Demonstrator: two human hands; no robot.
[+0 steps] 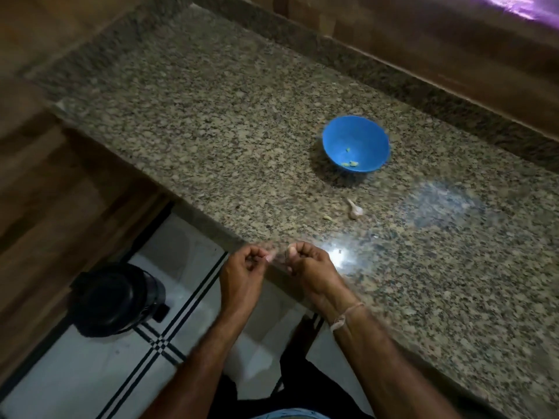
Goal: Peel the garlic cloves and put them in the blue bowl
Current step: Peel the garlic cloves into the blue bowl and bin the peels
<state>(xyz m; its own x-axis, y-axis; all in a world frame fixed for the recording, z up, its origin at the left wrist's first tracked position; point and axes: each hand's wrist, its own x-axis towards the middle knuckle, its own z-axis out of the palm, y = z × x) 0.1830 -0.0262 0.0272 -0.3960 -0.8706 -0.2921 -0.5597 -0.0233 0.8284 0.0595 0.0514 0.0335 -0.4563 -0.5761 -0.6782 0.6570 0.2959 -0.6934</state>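
Across the frame's middle and right, a speckled granite counter (242, 122) carries the garlic work.

Lower left, a black lidded bin (116, 297) stands on white floor tiles with dark stripes. Right of centre sits the blue bowl (355, 143), a few pale peeled cloves (350, 162) lying inside. At the lower middle, the left hand (242, 275) and right hand (310, 264) hover close together over the counter's edge, fingers curled and pinching toward each other; motion blur hides what they grip. Between bowl and hands lies a garlic piece (354, 208) with its stalk, a small scrap (327, 218) just beside it.
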